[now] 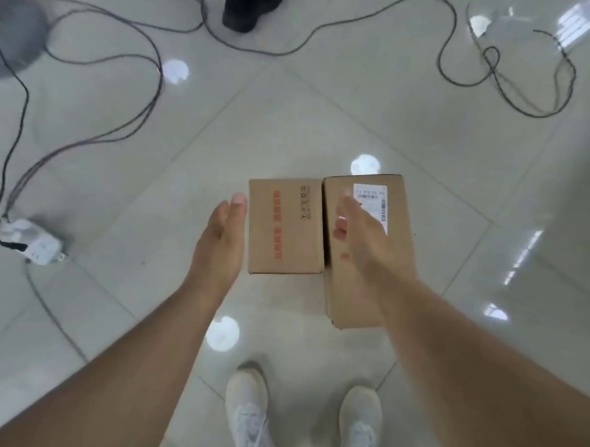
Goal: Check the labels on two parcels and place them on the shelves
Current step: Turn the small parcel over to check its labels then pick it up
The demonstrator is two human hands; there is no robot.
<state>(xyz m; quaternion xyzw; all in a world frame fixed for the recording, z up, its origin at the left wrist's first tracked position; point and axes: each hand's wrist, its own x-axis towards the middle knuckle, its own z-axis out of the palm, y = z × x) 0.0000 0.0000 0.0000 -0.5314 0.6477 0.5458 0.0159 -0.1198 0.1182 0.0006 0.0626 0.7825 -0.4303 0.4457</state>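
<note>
There is one view only, from a wide-angle camera worn on the person's head. It looks steeply down past both forearms to the tiled floor (pixel 326 129). The hands and two boxes (pixel 286 226) sit near the lens at mid-frame, the person's own shoes (pixel 247 415) at the bottom edge. Floor lines bend toward the corners, where cables (pixel 150 89) trail off.

You had two parcels side by side. The right parcel (pixel 367 247) carried a white label (pixel 371 201) with a code reading roughly "116 K70 03 002" above barcodes, partly hidden by your right hand (pixel 361 233). The left parcel (pixel 285 226) bore red characters too blurred to read, and small black handling symbols nearer the right parcel.
</note>
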